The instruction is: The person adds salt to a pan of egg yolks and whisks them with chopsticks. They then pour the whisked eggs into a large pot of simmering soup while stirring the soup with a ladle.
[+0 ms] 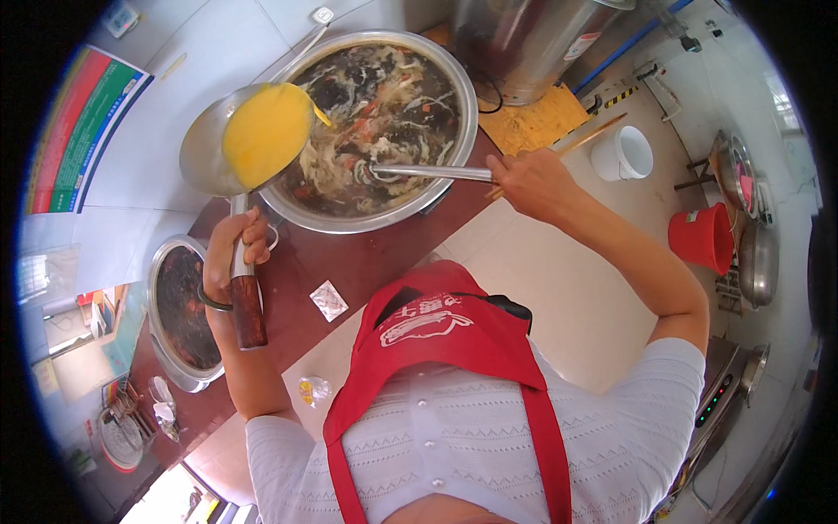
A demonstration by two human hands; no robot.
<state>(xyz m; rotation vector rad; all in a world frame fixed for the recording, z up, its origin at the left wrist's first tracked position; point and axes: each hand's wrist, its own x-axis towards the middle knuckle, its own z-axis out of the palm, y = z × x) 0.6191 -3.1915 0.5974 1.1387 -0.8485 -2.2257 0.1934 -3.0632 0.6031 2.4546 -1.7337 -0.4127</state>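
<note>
My left hand point(239, 242) grips the metal handle of a steel pan point(206, 141), whose handle ends in dark wood. Yellow liquid, like beaten egg point(268, 134), fills much of the tilted pan, and a thin stream runs off its lip into a wide steel pot point(468, 124). Dark soup point(412, 118) with pale egg-like strands and orange bits stands in that pot. Held in my right hand point(533, 183) are a metal utensil handle point(432, 171) and long wooden chopsticks point(592, 134). The utensil's far end is under the soup, so its shape is hidden.
A second pot point(186, 314) of dark soup sits on the brown-red table point(288, 281) at left, near a small packet point(328, 301). A tall steel container point(524, 46) stands behind right. White point(619, 154) and red point(700, 239) buckets are at right.
</note>
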